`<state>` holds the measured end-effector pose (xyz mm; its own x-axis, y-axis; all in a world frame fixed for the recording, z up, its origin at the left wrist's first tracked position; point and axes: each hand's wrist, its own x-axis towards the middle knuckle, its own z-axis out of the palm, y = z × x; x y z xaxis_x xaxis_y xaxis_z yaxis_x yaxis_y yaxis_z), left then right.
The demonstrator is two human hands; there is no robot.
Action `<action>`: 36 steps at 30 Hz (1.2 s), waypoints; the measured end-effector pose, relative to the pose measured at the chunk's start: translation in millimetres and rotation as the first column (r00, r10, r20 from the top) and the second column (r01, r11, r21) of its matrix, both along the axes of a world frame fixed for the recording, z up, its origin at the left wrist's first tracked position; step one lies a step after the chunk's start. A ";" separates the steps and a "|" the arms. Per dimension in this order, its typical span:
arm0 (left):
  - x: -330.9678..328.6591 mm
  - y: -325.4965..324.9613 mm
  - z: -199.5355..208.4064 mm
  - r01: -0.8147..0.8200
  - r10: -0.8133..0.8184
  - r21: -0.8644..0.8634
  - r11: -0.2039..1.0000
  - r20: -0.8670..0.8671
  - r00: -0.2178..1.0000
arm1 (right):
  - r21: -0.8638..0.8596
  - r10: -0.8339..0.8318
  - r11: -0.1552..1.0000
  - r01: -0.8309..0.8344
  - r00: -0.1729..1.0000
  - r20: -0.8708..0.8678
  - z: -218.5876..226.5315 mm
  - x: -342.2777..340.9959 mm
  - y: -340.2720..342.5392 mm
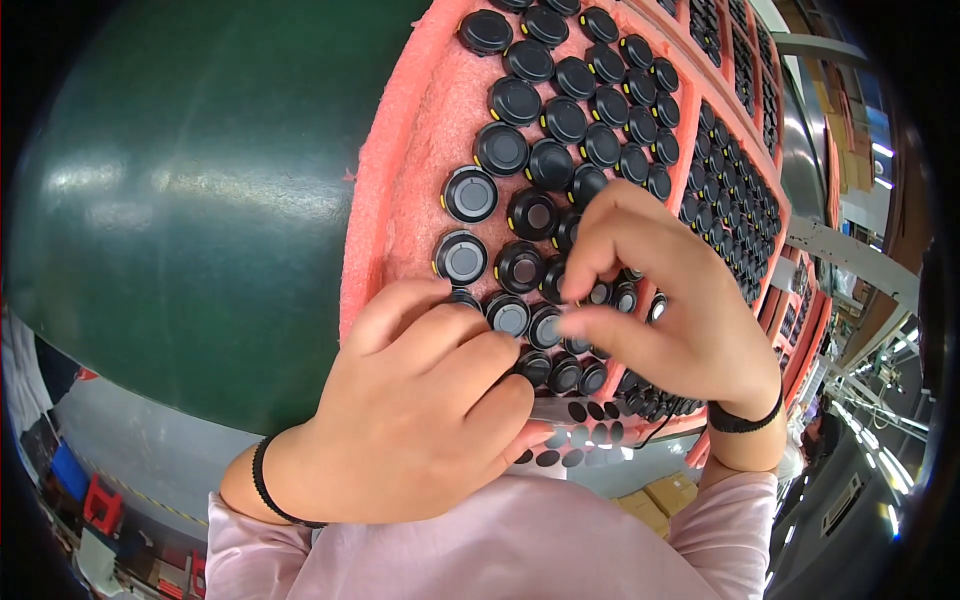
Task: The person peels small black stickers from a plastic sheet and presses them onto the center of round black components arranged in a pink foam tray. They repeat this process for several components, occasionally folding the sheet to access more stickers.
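Observation:
Rows of round black caps (515, 102) fill a pink foam tray (415, 180). Most near ones show grey discs on top, such as a grey-topped cap (470, 194); some have dark rings, and many bear a yellow mark on the side. My left hand (420, 400) is curled over the tray's near left corner. Its thumb and index finger close on the edge of a clear sheet of round black stickers (590, 430); the grip is partly hidden. Over the near rows is my right hand (670, 300), thumb and index finger apart, with nothing visible between them. It covers several caps.
A green tabletop (220, 210) lies left of the tray. More foam compartments of black caps (735, 190) stretch to the right, beside a metal frame (830, 245). Cardboard boxes (665, 500) are below at the right, and a red stool (103, 505) is at the lower left.

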<state>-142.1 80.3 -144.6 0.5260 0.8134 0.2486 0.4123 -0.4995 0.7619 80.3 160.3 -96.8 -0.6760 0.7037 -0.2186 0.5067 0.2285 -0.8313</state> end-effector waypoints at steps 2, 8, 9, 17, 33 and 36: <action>1.7 -1.2 -1.4 0.015 -0.015 0.020 1.000 -0.005 1.000 | 0.003 -0.061 0.998 0.061 0.997 0.055 -8.1 -2.2 -0.7; 2.1 -1.0 -3.7 0.023 -0.023 -0.001 1.000 -0.088 0.996 | 0.068 -0.072 0.996 0.064 0.990 0.121 -24.4 -4.3 -2.0; 2.3 -0.5 -3.4 0.027 -0.028 -0.010 1.000 -0.096 0.995 | 0.080 -0.074 0.995 0.065 0.991 0.113 -25.4 -4.0 -1.9; 3.7 -1.7 -5.5 0.018 -0.022 -0.037 0.999 -0.117 0.993 | 0.148 -0.058 0.988 0.037 0.989 0.139 -29.0 -5.5 -1.2; 4.2 -1.5 -4.4 0.020 -0.025 -0.043 0.999 -0.128 0.992 | 0.225 -0.059 0.974 0.023 0.986 0.156 -31.0 -6.7 -3.9; 4.7 -2.1 -5.3 0.015 -0.020 -0.042 0.999 -0.126 0.992 | 0.230 -0.061 0.973 0.025 0.987 0.151 -31.6 -6.7 -4.1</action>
<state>-137.3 78.2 -149.9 0.5652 0.8120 0.1456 0.4985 -0.4768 0.7240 73.6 156.3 -128.4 -0.6141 0.7748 -0.1499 0.6393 0.3770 -0.6702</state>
